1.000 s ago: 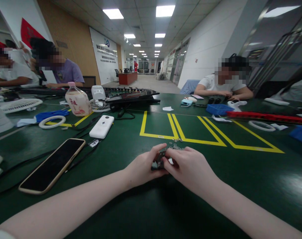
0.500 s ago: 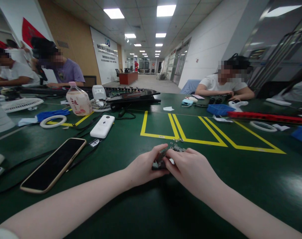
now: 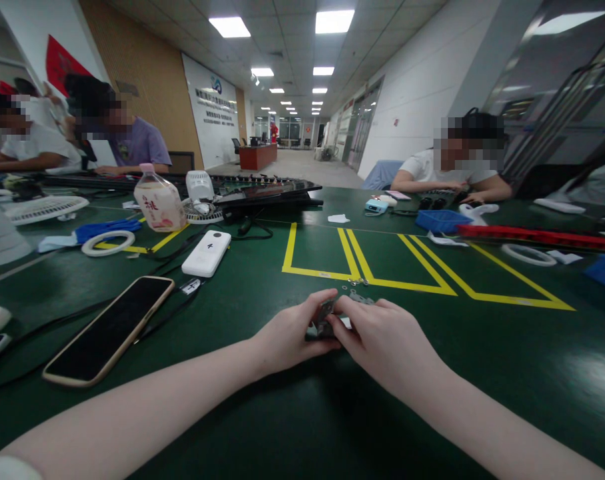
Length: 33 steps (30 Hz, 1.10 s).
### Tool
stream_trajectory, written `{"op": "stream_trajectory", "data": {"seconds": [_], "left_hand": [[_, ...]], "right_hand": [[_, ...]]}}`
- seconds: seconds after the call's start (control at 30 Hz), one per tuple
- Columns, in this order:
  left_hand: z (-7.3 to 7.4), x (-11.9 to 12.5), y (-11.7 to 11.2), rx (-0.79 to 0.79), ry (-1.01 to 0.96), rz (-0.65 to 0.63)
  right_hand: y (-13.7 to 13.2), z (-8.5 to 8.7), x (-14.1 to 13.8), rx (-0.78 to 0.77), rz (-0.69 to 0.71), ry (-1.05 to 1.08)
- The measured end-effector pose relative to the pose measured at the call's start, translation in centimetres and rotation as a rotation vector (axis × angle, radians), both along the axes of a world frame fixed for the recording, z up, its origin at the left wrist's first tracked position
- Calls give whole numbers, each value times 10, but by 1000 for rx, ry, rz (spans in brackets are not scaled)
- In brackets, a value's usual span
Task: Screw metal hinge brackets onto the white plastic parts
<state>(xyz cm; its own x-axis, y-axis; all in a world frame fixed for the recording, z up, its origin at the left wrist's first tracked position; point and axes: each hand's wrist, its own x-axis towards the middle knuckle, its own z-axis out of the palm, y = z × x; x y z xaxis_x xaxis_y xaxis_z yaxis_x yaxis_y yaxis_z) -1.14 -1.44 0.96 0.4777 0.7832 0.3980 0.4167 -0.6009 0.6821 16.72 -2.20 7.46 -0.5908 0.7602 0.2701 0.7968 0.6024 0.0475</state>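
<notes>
Low over the green table (image 3: 262,413), my left hand (image 3: 292,333) is closed around a small dark grey metal part (image 3: 323,321), thumb on top and fingers below. My right hand (image 3: 382,333) meets it from the other side, thumb and forefinger pinched at the part. Whether those fingertips grip the part itself or a tiny piece on it is hidden. Just beyond my fingers lie flat grey metal pieces (image 3: 358,297) and several small rings, like washers or nuts (image 3: 357,281), near the yellow tape.
Yellow tape outlines (image 3: 322,273) mark the table ahead. To my left lie a phone (image 3: 110,333), a white power bank (image 3: 206,254), cables and a pink-capped bottle (image 3: 158,200). A blue tray (image 3: 442,221) and a long red strip (image 3: 537,239) are at right. Other people sit across.
Both hands stay in nearly the same place on the metal part. The part looks slightly turned between my fingers. The whole view has shifted a hair.
</notes>
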Motion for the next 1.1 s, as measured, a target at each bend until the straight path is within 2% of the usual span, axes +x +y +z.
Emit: {"op": "stream_trajectory", "data": {"seconds": [0.33,0.8,1.1], "left_hand": [[0,-1,0,-13,8,0],[-1,-2,1,-26,-3,-4],[1,-1,0,-12,19,11]], "right_hand": [[-1,10,-1,-168,-91,32],[-1,3,1,9,11,26],[2,-1,1,37,7,8]]}}
